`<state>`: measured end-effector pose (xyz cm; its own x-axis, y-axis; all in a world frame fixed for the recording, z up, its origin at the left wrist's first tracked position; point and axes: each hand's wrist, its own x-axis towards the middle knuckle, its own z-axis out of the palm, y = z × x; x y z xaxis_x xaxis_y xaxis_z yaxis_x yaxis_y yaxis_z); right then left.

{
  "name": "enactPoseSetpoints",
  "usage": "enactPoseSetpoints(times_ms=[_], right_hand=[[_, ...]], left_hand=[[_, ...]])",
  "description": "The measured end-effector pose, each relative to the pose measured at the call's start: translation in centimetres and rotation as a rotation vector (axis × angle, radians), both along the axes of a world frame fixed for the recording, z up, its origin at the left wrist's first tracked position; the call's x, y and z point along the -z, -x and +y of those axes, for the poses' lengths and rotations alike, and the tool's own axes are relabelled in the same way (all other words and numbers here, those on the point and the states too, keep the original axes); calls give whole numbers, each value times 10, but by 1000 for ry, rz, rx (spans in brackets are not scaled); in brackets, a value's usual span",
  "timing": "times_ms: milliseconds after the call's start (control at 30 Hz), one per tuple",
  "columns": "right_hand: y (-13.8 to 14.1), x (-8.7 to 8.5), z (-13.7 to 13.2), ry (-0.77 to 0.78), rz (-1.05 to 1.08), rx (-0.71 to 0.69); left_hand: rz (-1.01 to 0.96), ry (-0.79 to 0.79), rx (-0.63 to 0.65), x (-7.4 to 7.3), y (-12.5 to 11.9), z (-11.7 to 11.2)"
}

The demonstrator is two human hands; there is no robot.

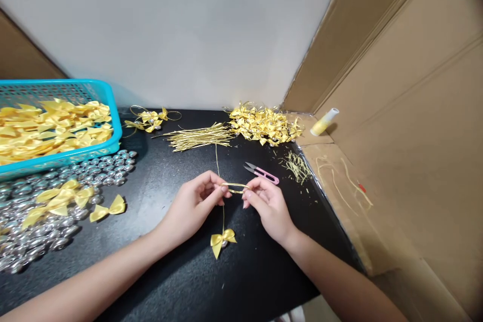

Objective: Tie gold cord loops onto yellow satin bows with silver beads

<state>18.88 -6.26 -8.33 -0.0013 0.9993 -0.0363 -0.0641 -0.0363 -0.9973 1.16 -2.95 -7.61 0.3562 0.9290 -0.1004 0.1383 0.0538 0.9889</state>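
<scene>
My left hand (206,192) and my right hand (266,201) face each other above the black table, fingertips pinched. Between them a small loop of gold cord (236,185) is stretched, each hand closed on one end. A thin gold strand (224,219) runs below my left fingers to a yellow satin bow (222,241) with a silver bead partly showing under it. Another stretch of strand (217,161) passes above the left hand toward a bundle of gold cords (199,137). Pink thread snips (262,173) lie just beyond my right hand.
On the left, a turquoise basket (116,121) holds yellow bows, with many silver beads (41,241) and a loose bow (108,209) before it. Finished-looking bow pieces (260,123) pile at the back, near cord scraps (299,167) and a thread spool (324,122). Cardboard (407,126) walls the right.
</scene>
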Motion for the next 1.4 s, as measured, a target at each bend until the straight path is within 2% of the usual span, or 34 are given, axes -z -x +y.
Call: enactPoseSetpoints(times_ms=[733, 1400], right_hand=[[3, 9, -3, -30, 8, -32], [4, 8, -2, -46, -54, -33]], left_hand=[[27, -54, -13, 0, -1, -6], [81, -113, 7, 0, 0, -7]])
